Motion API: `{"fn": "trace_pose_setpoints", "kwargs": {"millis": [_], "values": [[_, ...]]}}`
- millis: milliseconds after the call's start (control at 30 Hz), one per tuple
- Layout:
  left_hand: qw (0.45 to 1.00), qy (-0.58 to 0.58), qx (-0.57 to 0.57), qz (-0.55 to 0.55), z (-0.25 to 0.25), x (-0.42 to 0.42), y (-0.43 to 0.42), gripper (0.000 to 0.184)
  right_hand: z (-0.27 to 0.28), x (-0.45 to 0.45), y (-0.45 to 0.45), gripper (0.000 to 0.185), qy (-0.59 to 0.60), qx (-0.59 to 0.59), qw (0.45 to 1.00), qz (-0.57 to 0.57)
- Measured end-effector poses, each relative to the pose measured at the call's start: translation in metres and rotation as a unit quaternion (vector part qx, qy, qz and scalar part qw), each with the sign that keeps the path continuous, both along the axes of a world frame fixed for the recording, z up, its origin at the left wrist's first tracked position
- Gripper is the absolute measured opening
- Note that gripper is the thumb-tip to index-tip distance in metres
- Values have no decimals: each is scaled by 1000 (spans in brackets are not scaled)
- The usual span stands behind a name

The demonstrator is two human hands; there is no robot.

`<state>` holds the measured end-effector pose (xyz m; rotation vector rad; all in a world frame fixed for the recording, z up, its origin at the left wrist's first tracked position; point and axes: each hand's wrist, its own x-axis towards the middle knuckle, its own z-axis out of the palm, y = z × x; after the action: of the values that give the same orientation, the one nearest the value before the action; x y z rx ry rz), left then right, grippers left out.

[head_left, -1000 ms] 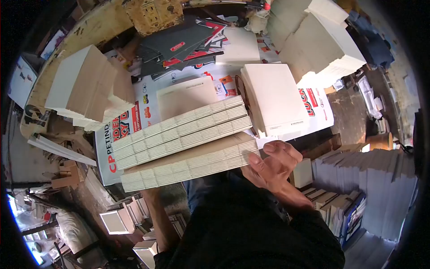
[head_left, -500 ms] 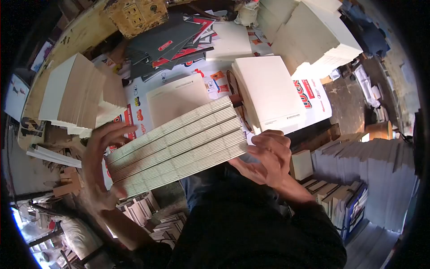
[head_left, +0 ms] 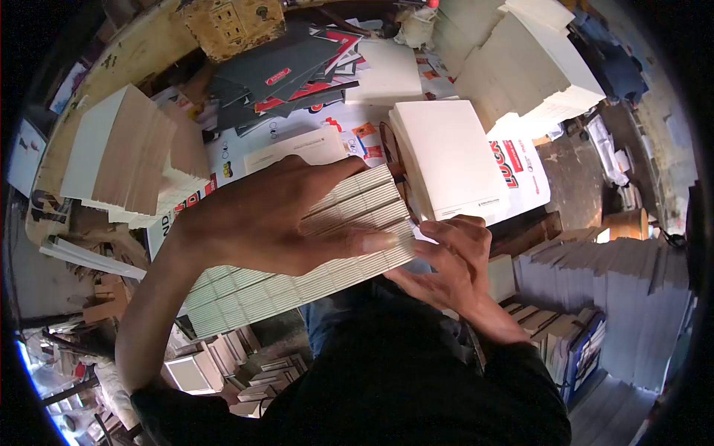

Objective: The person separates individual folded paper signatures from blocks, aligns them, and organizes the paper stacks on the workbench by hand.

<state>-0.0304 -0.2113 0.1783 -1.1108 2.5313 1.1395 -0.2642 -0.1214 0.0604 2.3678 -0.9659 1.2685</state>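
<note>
A stack of sewn book blocks (head_left: 245, 297) is held up in front of me, tilted, with the stitched spines facing me. My left hand (head_left: 260, 212) reaches across the spines, its thumb pressed along them near the right end and its fingers over the far edge, partly hidden. At the right end, my right hand (head_left: 454, 260) grips the lower corner with bent fingers and thumb. Just beyond the stack, a pale book block (head_left: 297, 149) lies flat, partly covered by my left hand. To its right is a thicker pile of white-topped book blocks (head_left: 450, 156).
A tall paper stack (head_left: 111, 149) stands at left, another (head_left: 520, 67) at back right. Dark and red covers (head_left: 279, 63) lie spread at the back beside a worn wooden box (head_left: 230, 26). Bundled sheets (head_left: 602, 297) and books (head_left: 569, 334) stand low at right.
My left hand has moved from the stack's left end across its spines toward the right end. My right hand stays at the right corner, and the stack has barely shifted.
</note>
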Motion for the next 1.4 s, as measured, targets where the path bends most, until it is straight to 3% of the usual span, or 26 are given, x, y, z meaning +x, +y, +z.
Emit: {"fn": "trace_pose_setpoints", "kwargs": {"millis": [33, 133, 233, 300, 400, 533, 600, 733, 833, 900, 1033, 1100, 1267, 1333, 1400], "values": [[1000, 14, 18, 3, -2, 0, -1, 70, 1, 0, 0, 53, 1, 1, 1000, -2], [995, 61, -71, -41, -17, 7, -1, 74, 5, 0, 0, 52, 0, 2, 1000, -5], [977, 173, -104, -65, -20, 8, 1, 76, 8, 0, -1, 52, 4, -1, 1000, 12], [992, 87, -86, -31, -9, 6, 4, 75, 11, 1, -2, 53, 10, -17, 1000, 16], [995, 70, -68, -34, -10, 5, 0, 75, 17, 8, 0, 51, -67, 20, 997, 12], [995, 60, -76, -11, -20, 8, -4, 74, 24, 14, -1, 51, -66, 18, 998, -14], [985, 124, -110, -43, -31, 11, -5, 76, 24, 10, -2, 62, 0, 30, 999, -19], [976, 118, -183, -27, -29, 14, 5, 80, 27, 11, -2, 59, -15, 59, 998, 0], [965, 178, -185, -56, -25, 11, -3, 84, 30, 12, -5, 58, -9, 55, 998, 15], [997, 67, -43, -27, -12, 8, -6, 74, 30, 10, -2, 48, -21, 80, 995, 48], [990, 111, -82, 11, -21, 13, -15, 66, 12, 16, 0, 41, -67, 96, 988, 98], [993, 92, -77, 2, -18, 12, -13, 65, 25, 20, -4, 37, -15, 79, 994, 75], [993, 93, -58, 44, -15, 36, -18, 83, 11, 24, -3, 25, -51, 18, 998, 35], [997, 72, 36, 2, -14, 47, -21, 79, 19, 21, -9, 21, -34, 36, 997, 53], [996, 81, 17, 13, -15, 50, -16, 78, 21, 20, -9, 13, -9, 68, 995, 72]]}}
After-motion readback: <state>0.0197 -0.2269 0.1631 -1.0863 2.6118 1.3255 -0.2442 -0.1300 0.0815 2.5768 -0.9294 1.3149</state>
